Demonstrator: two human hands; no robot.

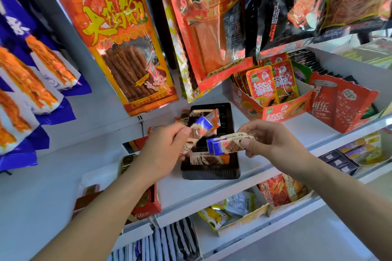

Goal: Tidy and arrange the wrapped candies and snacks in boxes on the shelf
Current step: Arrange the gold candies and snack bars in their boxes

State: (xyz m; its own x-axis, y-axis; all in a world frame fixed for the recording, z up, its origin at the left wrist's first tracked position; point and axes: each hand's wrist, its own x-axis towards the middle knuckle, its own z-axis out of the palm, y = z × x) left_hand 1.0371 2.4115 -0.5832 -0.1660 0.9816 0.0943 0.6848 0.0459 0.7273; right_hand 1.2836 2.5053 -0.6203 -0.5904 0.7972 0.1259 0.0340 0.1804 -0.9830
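A black plastic tray [210, 172] sits on the white shelf [297, 129] in the middle of the view. It holds several wrapped chocolate bars in cream, blue and orange wrappers [209, 158]. My left hand [164, 147] grips a bunch of these bars [200, 128] above the tray's left side. Over the tray's right side, my right hand [269, 140] pinches two more bars [227, 144], held flat with their blue ends pointing left.
A red display box of papaya snack packets [273, 110] and a red cola-candy box [339, 104] stand to the right on the same shelf. A red box [148, 210] sits under my left forearm. Large snack bags [125, 42] hang above. Lower shelves hold more boxes.
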